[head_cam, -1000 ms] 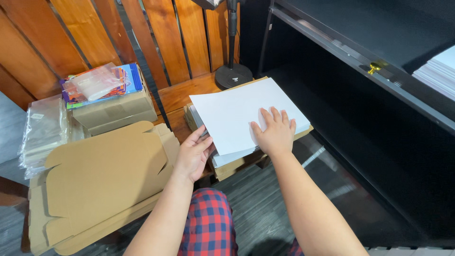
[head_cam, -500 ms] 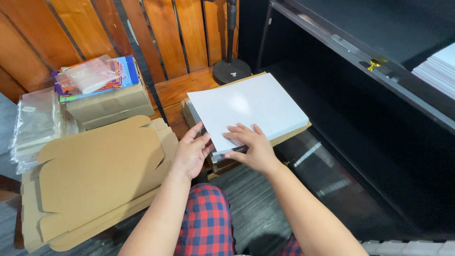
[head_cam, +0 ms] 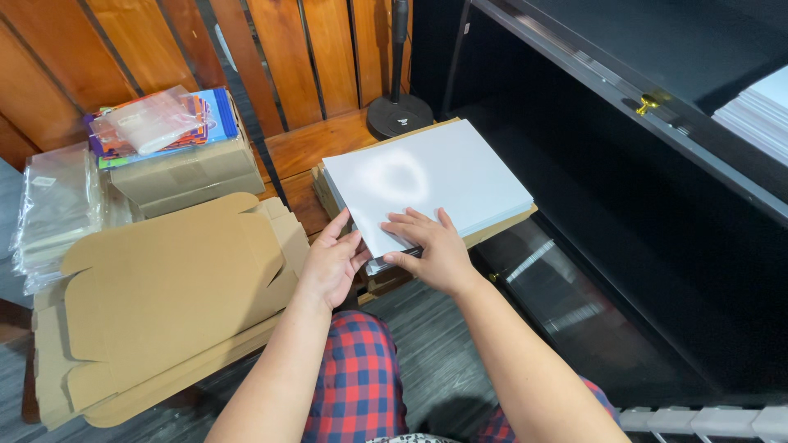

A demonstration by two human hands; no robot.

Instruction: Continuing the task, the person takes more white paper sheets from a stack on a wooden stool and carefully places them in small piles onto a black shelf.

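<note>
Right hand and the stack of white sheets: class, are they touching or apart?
Touching. The head view shows the right hand lying flat on the near corner of the white sheet stack, its fingers pressed onto the top sheet.

Two bare hands at the near corner of a stack of white sheets

The stack of white sheets (head_cam: 427, 184) lies on a low wooden surface (head_cam: 316, 148). At its near corner, the left hand (head_cam: 332, 267) touches the edge with thumb and fingertips, while the right hand (head_cam: 435, 250) rests its fingers flat on the top sheet. Left of the stack lie flat brown cardboard box blanks (head_cam: 164, 299); beyond those, a closed cardboard box (head_cam: 185, 176) topped with colourful packets (head_cam: 156, 123). Behind the stack stands a round black stand base (head_cam: 400, 115).
</note>
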